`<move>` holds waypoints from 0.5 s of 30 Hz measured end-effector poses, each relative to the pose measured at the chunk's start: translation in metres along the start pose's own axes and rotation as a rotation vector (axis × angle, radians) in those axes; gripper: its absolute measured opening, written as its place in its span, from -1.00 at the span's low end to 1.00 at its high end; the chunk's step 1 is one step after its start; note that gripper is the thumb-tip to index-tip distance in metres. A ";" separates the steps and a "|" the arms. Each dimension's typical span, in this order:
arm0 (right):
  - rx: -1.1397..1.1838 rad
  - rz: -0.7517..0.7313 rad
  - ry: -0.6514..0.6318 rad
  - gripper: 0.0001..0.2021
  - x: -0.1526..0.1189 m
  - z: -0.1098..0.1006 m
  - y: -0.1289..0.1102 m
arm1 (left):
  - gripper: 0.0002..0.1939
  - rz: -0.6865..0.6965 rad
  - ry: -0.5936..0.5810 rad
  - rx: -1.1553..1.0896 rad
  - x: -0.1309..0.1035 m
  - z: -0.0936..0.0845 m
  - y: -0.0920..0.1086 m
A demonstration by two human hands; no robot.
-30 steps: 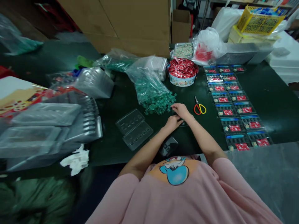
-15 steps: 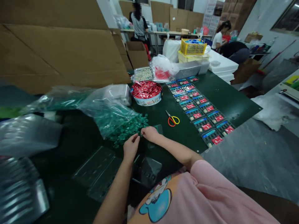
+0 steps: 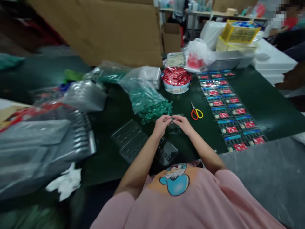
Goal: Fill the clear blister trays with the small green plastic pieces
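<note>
While a small green piece [image 3: 172, 119] is pinched between the closed fingertips of the left hand [image 3: 162, 124] and right hand [image 3: 183, 123], a clear tray [image 3: 175, 129] is partly covered by them. Green pieces [image 3: 155, 112] are heaped just beyond the left hand, by a plastic bag [image 3: 141, 92]. Scissors [image 3: 194, 109] are placed right of the right hand; filled trays [image 3: 222, 114], farther right.

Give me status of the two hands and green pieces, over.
Left hand and right hand nearly meeting, small green piece seemingly between. Green pile beyond left hand. Scissors right, not in the way.
</note>
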State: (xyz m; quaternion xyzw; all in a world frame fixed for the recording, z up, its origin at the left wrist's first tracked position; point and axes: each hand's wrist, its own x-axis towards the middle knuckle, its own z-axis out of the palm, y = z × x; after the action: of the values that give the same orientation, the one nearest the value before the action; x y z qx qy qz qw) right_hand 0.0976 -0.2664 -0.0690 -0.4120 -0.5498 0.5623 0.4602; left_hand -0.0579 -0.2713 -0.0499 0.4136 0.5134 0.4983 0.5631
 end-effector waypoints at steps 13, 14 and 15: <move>0.083 0.007 0.061 -0.66 -0.006 -0.001 0.001 | -0.63 0.019 -0.010 0.024 -0.008 0.000 -0.005; 0.080 0.010 0.067 -0.67 -0.006 -0.001 0.002 | -0.63 0.025 -0.010 0.030 -0.008 0.000 -0.006; 0.077 0.013 0.074 -0.68 -0.006 -0.001 0.003 | -0.64 0.030 -0.011 0.037 -0.008 0.000 -0.007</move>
State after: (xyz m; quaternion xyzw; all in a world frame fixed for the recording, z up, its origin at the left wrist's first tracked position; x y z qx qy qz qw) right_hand 0.1000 -0.2720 -0.0720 -0.4180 -0.5075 0.5706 0.4920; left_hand -0.0569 -0.2798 -0.0550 0.4342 0.5132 0.4950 0.5506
